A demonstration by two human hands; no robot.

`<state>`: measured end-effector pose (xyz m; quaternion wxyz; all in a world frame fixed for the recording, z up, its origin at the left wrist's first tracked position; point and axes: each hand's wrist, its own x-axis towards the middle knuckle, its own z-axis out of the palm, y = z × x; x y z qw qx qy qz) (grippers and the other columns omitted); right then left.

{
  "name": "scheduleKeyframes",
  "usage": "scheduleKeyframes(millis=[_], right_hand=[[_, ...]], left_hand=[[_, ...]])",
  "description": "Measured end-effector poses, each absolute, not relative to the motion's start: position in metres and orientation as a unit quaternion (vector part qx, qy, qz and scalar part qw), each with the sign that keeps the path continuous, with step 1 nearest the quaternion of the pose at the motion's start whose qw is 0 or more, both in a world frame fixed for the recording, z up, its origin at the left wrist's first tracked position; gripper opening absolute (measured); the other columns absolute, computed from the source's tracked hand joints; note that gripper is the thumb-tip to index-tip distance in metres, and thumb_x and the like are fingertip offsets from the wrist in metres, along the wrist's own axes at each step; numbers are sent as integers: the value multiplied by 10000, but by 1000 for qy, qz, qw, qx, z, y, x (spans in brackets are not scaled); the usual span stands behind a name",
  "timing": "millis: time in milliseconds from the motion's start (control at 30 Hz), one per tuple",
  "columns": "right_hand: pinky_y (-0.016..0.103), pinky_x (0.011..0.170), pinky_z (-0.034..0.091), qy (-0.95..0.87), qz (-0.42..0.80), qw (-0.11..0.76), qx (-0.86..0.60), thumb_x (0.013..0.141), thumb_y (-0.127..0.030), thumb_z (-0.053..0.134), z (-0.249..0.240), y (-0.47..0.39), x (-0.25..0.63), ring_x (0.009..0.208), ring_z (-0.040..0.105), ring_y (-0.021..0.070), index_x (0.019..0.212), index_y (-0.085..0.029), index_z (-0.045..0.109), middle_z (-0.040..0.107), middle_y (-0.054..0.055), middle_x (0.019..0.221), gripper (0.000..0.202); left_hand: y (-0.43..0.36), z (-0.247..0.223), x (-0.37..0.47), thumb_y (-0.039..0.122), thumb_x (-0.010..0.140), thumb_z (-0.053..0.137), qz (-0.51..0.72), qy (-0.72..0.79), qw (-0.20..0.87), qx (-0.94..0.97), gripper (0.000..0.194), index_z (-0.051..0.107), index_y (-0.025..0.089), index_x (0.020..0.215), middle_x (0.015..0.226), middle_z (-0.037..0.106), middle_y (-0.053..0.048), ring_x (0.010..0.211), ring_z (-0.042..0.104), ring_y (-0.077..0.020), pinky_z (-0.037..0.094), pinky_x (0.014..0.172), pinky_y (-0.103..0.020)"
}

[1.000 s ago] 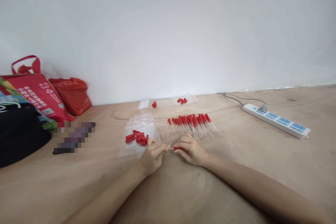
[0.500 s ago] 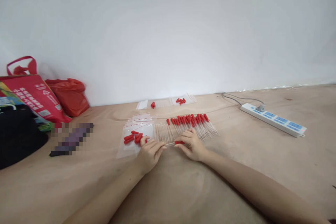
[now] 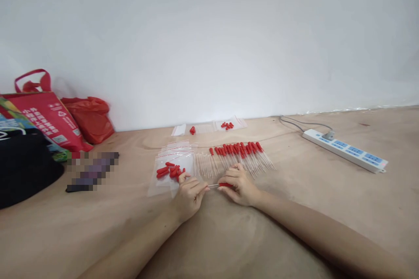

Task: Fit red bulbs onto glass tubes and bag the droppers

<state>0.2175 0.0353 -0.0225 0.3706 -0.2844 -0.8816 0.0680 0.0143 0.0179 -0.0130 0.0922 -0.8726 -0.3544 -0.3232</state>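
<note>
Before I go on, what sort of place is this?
Probably an improvised worktable against a plain wall: red-tipped tubes lie beside clear zip bags, and a power strip sits to the right.

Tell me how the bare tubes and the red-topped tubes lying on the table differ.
The bare tubes show only pale, clear shafts; the red-topped tubes carry red bulbs at their far ends. The bare tubes lie next to the clear bags; the red-topped tubes lie farther right. The bare tubes form a narrower bunch, the red-topped tubes a wider spread. Both have thin shafts and lie flat.
</note>
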Motion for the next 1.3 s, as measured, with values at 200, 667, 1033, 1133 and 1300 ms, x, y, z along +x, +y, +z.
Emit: scheduleKeyframes(millis=[200, 667, 1033, 1133, 1300], right_hand=[[333, 750, 307, -891, 63, 358, -274, 827, -284, 465, -21, 34, 215, 698, 541, 135, 817, -190, 600, 625, 22, 718, 164], [288, 703, 472, -742, 335, 485, -319, 761, -364, 561, -25, 44, 216, 752, 589, 139, 879, -181, 564, 626, 39, 798, 218], [285, 597, 436, -618, 313, 527, -493, 755, -355, 504, -3, 114, 223, 609, 550, 141, 996, -160, 527, 596, 6, 673, 311], [280, 608, 406, -665, 251, 436, -552, 747, -325, 522, 2, 131, 217, 611, 546, 141, 873, -168, 565, 594, 5, 651, 206], [351, 753, 333, -731, 126, 278, -610, 781, -368, 487, 6, 140, 190, 793, 572, 188, 892, -237, 604, 654, 20, 795, 207]], left_hand=[[19, -13, 15, 219, 871, 366, -324, -350, 94, -874, 288, 568, 179, 669, 502, 561, 26, 516, 497, -116, 282, 747, -331], [20, -9, 16, 265, 885, 352, -330, -401, 12, -854, 290, 602, 194, 757, 571, 618, 16, 565, 564, -119, 297, 838, -350], [25, -10, 6, 276, 789, 519, -350, -452, 74, -817, 159, 589, 212, 916, 846, 654, -35, 816, 560, -211, 241, 802, -401], [31, -12, 1, 259, 762, 535, -345, -481, 108, -799, 151, 606, 223, 891, 851, 639, -46, 822, 542, -231, 251, 766, -407], [37, -15, -5, 254, 728, 560, -329, -513, 129, -782, 137, 627, 227, 845, 863, 626, -60, 830, 524, -244, 256, 754, -421]])
